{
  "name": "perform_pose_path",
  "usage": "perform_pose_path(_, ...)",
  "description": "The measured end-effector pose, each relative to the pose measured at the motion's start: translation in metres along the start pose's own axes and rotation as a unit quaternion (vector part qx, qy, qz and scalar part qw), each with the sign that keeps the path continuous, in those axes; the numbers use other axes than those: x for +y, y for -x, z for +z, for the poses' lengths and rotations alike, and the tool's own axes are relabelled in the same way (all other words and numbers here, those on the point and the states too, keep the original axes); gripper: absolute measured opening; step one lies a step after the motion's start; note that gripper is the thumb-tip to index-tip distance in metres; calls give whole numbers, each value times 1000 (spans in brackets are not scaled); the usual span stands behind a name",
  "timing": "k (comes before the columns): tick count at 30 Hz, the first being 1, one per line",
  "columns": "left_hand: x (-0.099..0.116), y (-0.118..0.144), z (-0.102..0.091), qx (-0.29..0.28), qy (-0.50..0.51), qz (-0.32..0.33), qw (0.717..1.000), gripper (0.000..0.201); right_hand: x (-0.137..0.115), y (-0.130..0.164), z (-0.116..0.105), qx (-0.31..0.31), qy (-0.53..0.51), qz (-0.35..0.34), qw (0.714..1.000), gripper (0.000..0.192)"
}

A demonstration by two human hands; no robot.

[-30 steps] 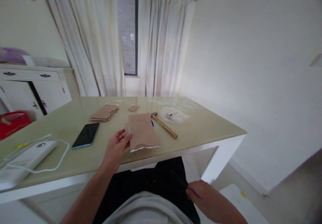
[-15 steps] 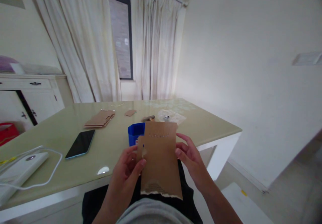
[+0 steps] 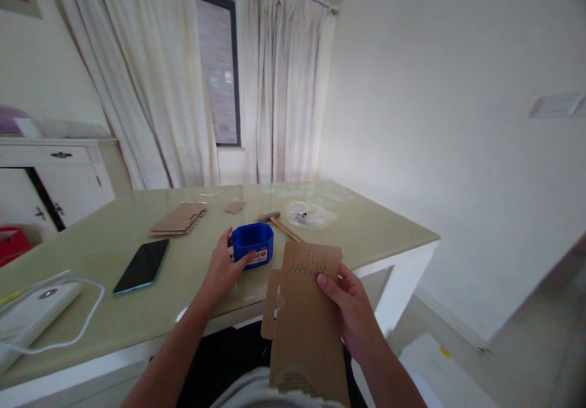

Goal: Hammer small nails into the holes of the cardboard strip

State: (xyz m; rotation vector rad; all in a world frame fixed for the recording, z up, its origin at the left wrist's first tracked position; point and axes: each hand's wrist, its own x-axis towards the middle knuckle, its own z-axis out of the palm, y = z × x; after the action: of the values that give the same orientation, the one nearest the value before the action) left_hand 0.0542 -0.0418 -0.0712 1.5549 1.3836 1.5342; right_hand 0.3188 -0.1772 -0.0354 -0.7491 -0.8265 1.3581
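My left hand (image 3: 229,260) is closed round the left side of a blue plastic box (image 3: 265,260), thumb on its front label. The box is open at the top and stands near the table's front edge. In my right hand (image 3: 350,298) is a brown cardboard piece (image 3: 306,328), gripped by its right edge with the thumb on top. Rows of small marks, perhaps holes or nails, run across its upper part, and its lower edge is torn. Behind the box lies a hammer (image 3: 286,228) with a wooden handle, its near end hidden by the cardboard.
A clear plastic bag (image 3: 311,215) lies beyond the hammer. Stacked cardboard (image 3: 179,218), a small cardboard scrap (image 3: 235,207) and a phone (image 3: 141,265) are on the left of the table (image 3: 366,222). A white power strip (image 3: 39,322) with a cable sits at the near left corner.
My left hand has let go of the cardboard and moved up to hold the blue box. My right hand has brought the cardboard lower and to the right, uncovering the box and hammer.
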Motion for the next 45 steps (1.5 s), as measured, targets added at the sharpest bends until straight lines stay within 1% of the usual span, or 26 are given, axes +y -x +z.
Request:
perform_pose_path(1,-2,-1,2,-2,-3,0,1000,98,0,0,2,-4,0,7,1000,54)
perform_pose_path(3,0,7,3,23,-45,35,998,97,0,0,7,-5,0,19,1000,55)
perform_pose_path(5,7,24,2,59,-102,107,987,94,0,1,11,0,-2,28,1000,57)
perform_pose_path(6,12,35,1,69,-118,149,979,87,0,2,13,0,-3,32,999,58)
perform_pose_path(7,19,46,0,57,-117,185,974,78,0,4,15,-1,-3,36,999,59)
perform_pose_path(10,41,78,-2,-70,-67,286,953,46,2,7,23,-7,-1,46,999,60)
perform_pose_path(11,48,87,-2,-81,-46,312,945,34,3,8,25,-10,2,52,999,60)
perform_pose_path(13,62,98,-2,-81,-25,348,934,20,6,10,28,-13,7,69,998,65)
perform_pose_path(15,72,103,-3,-67,-25,374,924,19,9,11,29,-14,15,83,996,71)
perform_pose_path(18,82,105,-7,-58,-52,411,908,24,10,12,30,-27,37,79,996,80)
perform_pose_path(22,86,109,-13,-56,-79,432,897,25,6,17,31,-34,49,78,995,86)
perform_pose_path(27,79,112,-20,-70,-72,420,902,23,6,22,31,-25,49,89,994,86)
perform_pose_path(32,69,114,-26,-83,-85,417,901,23,9,24,28,-44,41,95,994,84)
perform_pose_path(36,67,115,-28,-91,-75,416,902,19,9,26,28,-44,36,107,993,84)
perform_pose_path(39,68,116,-29,-102,-77,414,901,21,10,27,28,-29,37,106,993,82)
perform_pose_path(45,78,118,-30,-69,-83,443,890,26,13,30,27,-45,44,98,993,85)
